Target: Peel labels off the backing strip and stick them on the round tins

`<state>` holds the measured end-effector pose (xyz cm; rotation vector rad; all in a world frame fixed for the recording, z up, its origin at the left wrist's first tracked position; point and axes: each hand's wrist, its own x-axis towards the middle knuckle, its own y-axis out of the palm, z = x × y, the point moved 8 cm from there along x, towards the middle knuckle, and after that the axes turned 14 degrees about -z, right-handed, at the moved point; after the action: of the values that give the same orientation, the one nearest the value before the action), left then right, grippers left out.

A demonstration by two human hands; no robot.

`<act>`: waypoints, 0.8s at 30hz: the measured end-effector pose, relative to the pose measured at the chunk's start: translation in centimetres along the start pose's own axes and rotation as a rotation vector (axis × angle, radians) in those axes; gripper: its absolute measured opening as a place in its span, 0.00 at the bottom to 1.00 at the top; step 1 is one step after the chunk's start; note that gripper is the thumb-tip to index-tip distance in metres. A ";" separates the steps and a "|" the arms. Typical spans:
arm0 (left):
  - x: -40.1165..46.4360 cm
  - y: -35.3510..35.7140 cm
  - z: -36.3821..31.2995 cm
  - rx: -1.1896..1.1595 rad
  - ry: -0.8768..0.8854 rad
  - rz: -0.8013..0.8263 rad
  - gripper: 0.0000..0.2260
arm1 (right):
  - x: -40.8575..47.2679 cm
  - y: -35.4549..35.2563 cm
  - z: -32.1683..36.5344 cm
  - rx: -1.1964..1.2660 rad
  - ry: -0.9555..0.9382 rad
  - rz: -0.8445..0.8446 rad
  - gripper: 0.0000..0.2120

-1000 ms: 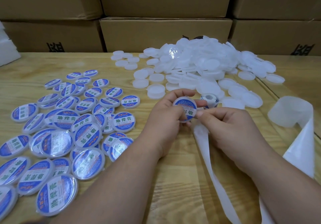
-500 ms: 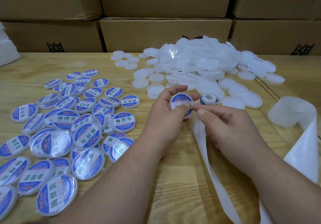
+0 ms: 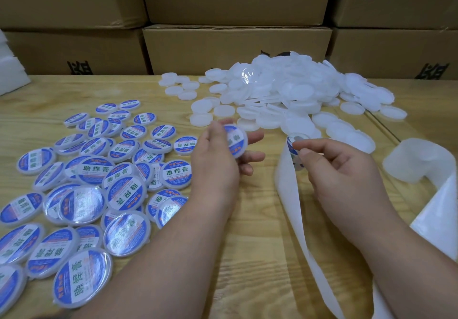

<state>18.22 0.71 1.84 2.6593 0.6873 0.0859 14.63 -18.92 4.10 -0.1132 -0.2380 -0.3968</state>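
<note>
The left hand (image 3: 218,162) gripped a round, labelled tin (image 3: 235,140) by its rim above the pale, grainy wooden surface (image 3: 257,232). The right hand (image 3: 347,172) pinched the glossy white backing strip (image 3: 288,194) at its curled end, where a blue label (image 3: 290,142) sat. Labelled tins (image 3: 81,185) lay scattered to the left; plain translucent white tins (image 3: 285,93) were heaped beyond, before brown cardboard boxes (image 3: 235,46).
</note>
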 end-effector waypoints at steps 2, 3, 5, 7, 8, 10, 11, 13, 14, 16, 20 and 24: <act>0.5 -1.3 -0.4 -0.083 0.010 -0.118 0.13 | 0.1 0.0 0.0 -0.001 0.003 -0.010 0.08; 0.7 -2.0 -0.6 -0.113 0.039 -0.186 0.12 | 0.1 0.0 -0.1 -0.005 0.004 -0.011 0.08; 1.0 -3.6 -1.1 -0.157 0.079 -0.335 0.10 | 0.1 0.0 -0.1 -0.014 0.001 -0.016 0.09; 1.3 -4.8 -1.2 -0.185 0.067 -0.460 0.18 | 0.1 0.1 -0.2 -0.026 -0.003 -0.015 0.10; 1.4 -5.3 -1.2 -0.205 0.057 -0.500 0.22 | 0.1 0.1 -0.1 -0.032 -0.006 -0.011 0.10; 1.6 -5.6 -1.3 -0.234 0.042 -0.527 0.30 | 0.0 0.1 0.0 -0.043 -0.017 -0.004 0.11; 1.7 -5.5 -1.3 -0.231 0.043 -0.515 0.33 | 0.0 0.1 0.0 -0.048 -0.022 -0.002 0.12; 1.7 -4.9 -1.3 -0.130 0.092 -0.434 0.32 | -0.1 0.1 0.1 -0.056 -0.030 0.001 0.12; 1.5 -4.2 -1.4 -0.011 0.144 -0.367 0.30 | -0.1 0.1 0.2 -0.058 -0.033 0.001 0.12; 0.8 -2.2 -1.6 0.345 0.282 -0.186 0.25 | -0.2 0.1 0.2 -0.061 -0.034 -0.003 0.12; -0.6 1.4 0.4 1.005 0.502 0.177 0.27 | -0.2 0.1 0.2 -0.074 -0.028 -0.009 0.11; -0.6 1.5 2.1 1.250 0.442 0.285 0.34 | -0.3 0.2 0.2 -0.084 -0.020 -0.009 0.11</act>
<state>18.66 -1.52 0.50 4.0099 0.5653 0.4652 14.37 -18.62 4.17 -0.1985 -0.2419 -0.4153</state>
